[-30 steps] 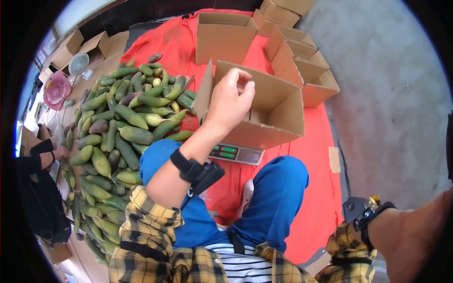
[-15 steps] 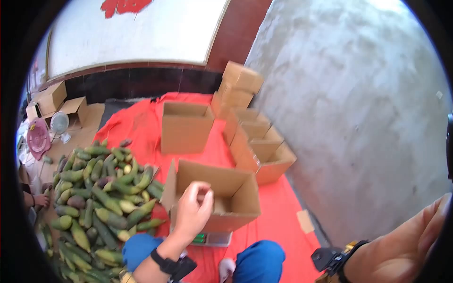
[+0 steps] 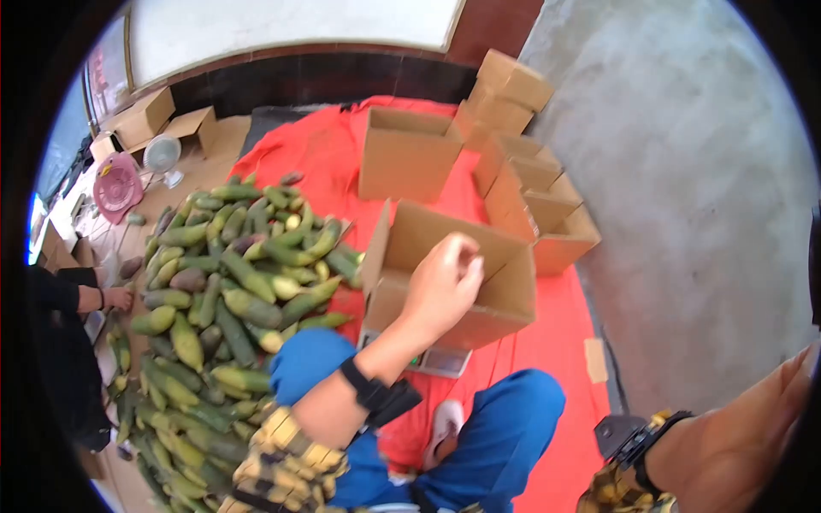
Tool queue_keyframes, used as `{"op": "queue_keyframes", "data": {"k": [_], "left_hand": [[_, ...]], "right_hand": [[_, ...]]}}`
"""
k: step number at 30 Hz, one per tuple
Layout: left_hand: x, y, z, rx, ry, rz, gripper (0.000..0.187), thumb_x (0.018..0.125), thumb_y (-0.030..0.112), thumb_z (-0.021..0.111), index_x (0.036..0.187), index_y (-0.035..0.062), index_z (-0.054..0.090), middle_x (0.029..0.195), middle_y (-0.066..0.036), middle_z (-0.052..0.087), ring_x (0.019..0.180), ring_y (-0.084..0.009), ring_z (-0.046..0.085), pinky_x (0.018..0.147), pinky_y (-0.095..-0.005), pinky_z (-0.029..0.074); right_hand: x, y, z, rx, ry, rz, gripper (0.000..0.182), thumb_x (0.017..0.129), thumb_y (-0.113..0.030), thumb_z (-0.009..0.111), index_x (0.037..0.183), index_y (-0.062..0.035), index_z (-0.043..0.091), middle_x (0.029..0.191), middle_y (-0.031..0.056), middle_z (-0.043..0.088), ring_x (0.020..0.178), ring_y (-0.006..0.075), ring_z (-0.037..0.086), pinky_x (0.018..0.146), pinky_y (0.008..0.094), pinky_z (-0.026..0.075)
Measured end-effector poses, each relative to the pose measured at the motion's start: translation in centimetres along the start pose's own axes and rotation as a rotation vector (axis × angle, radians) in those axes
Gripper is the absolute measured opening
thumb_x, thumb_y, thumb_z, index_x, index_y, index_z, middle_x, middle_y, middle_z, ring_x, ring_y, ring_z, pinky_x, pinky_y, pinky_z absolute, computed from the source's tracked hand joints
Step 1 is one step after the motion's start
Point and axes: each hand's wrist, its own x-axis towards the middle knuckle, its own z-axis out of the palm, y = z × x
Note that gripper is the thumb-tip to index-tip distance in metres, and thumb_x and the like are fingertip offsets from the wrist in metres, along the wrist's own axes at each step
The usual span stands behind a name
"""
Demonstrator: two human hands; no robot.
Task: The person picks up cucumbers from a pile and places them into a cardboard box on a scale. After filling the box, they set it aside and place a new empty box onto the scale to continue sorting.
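My left hand is held over the near side of an open cardboard box, fingers curled in toward the thumb. What they hold, if anything, is hidden. The box stands on a white scale with a small green display, between my knees. At the right edge my right hand is raised close to the camera; its fingers are cut off from view. A large heap of green and yellowish cucumbers lies just left of the box.
A red sheet covers the floor. Beyond stand another open box, several boxes along the grey wall, and stacked ones. At left are a co-worker's hand, a pink stool and a small fan.
The view has swung left and down, so the scene sits higher and further right. More of the co-worker's dark sleeve shows. My left hand stays curled over the box.
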Motion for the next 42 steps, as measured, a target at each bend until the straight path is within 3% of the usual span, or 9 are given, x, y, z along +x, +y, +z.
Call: {"op": "queue_keyframes", "data": {"k": [4,8,10,13,19,26,35,40,42], "left_hand": [[0.1,0.3,0.4,-0.019,-0.01,-0.043,0.019,0.087,0.012,0.06,0.1,-0.0002,0.055,0.088,-0.01,0.062,0.071,-0.0138,0.063,0.065,-0.0295,0.051],[0.3,0.5,0.2,-0.019,-0.001,-0.047,0.02,0.086,0.012,0.06,0.099,-0.0012,0.055,0.087,-0.013,0.061,0.068,-0.0175,0.063,0.064,-0.0304,0.051],[0.4,0.7,0.4,-0.091,0.033,-0.069,0.014,0.083,0.013,0.057,0.091,0.0019,0.052,0.084,-0.014,0.058,0.079,-0.028,0.06,0.07,-0.0385,0.048],[0.5,1.0,0.4,-0.127,0.035,-0.077,0.016,0.083,0.011,0.058,0.094,0.0013,0.051,0.086,-0.014,0.058,0.077,-0.0279,0.06,0.07,-0.0382,0.049],[1.1,3.4,-0.1,-0.276,0.057,-0.118,0.024,0.086,0.012,0.059,0.104,-0.0028,0.053,0.092,-0.011,0.059,0.072,-0.0141,0.061,0.068,-0.0299,0.05],[0.5,6.9,-6.5,-0.728,-0.013,-0.147,0.024,0.094,0.014,0.056,0.113,0.0002,0.052,0.1,-0.008,0.06,0.076,-0.0096,0.061,0.068,-0.0258,0.051],[-19.1,-19.0,-18.8,0.109,0.266,-0.847,0.02,0.089,0.012,0.061,0.102,-0.001,0.054,0.093,-0.009,0.06,0.076,-0.0157,0.062,0.062,-0.0293,0.055],[-33.1,-23.1,-25.2,0.242,0.532,-1.039,0.016,0.086,0.008,0.058,0.097,-0.0024,0.053,0.087,-0.014,0.059,0.067,-0.02,0.062,0.057,-0.0304,0.053],[-34.4,-23.1,-27.6,0.759,0.323,-0.953,0.019,0.082,0.007,0.06,0.098,-0.0008,0.054,0.093,-0.017,0.059,0.075,-0.0285,0.062,0.065,-0.0371,0.052]], "right_hand": [[-3.8,-1.0,-5.0,0.113,-0.06,0.033,0.079,0.089,-0.029,0.063,0.149,-0.0134,0.014,0.126,0.0172,0.051,0.083,0.0267,0.062,0.066,0.0317,0.052],[5.1,0.1,5.5,0.208,-0.089,-0.049,0.083,0.09,-0.031,0.063,0.152,-0.0149,0.011,0.129,0.0176,0.05,0.083,0.0274,0.062,0.066,0.0321,0.052],[2.7,1.8,8.7,0.153,0.484,0.007,0.065,0.091,-0.019,0.062,0.142,0.0036,0.028,0.122,0.0212,0.055,0.091,0.0242,0.062,0.055,0.0257,0.053],[0.7,1.9,11.4,-0.05,0.549,0.389,0.036,0.091,-0.008,0.047,0.123,0.0073,0.052,0.1,0.0124,0.058,0.086,0.015,0.054,0.073,0.0275,0.046],[-4.1,10.1,18.3,0.022,0.168,0.72,0.025,0.09,0.001,0.053,0.114,0.0024,0.057,0.099,0.0105,0.057,0.087,0.0162,0.057,0.077,0.0276,0.048],[-12.1,15.1,23.4,-0.035,-0.281,0.776,0.032,0.084,-0.016,0.065,0.112,-0.001,0.058,0.112,0.0167,0.058,0.102,0.0354,0.058,0.088,0.0388,0.047],[-16.1,17.4,26.3,-0.106,-0.533,0.788,0.039,0.081,-0.02,0.067,0.114,-0.0014,0.057,0.107,0.0172,0.06,0.099,0.0353,0.057,0.085,0.0431,0.047],[-17.1,18.3,26.9,-0.099,-0.595,0.789,0.034,0.084,-0.018,0.063,0.113,-0.0017,0.057,0.1,0.0174,0.062,0.093,0.0352,0.06,0.081,0.0427,0.049],[-17.1,18.4,27.4,-0.096,-0.606,0.788,0.032,0.084,-0.017,0.062,0.112,-0.0016,0.058,0.098,0.0175,0.063,0.091,0.0352,0.061,0.08,0.0424,0.049]]}}
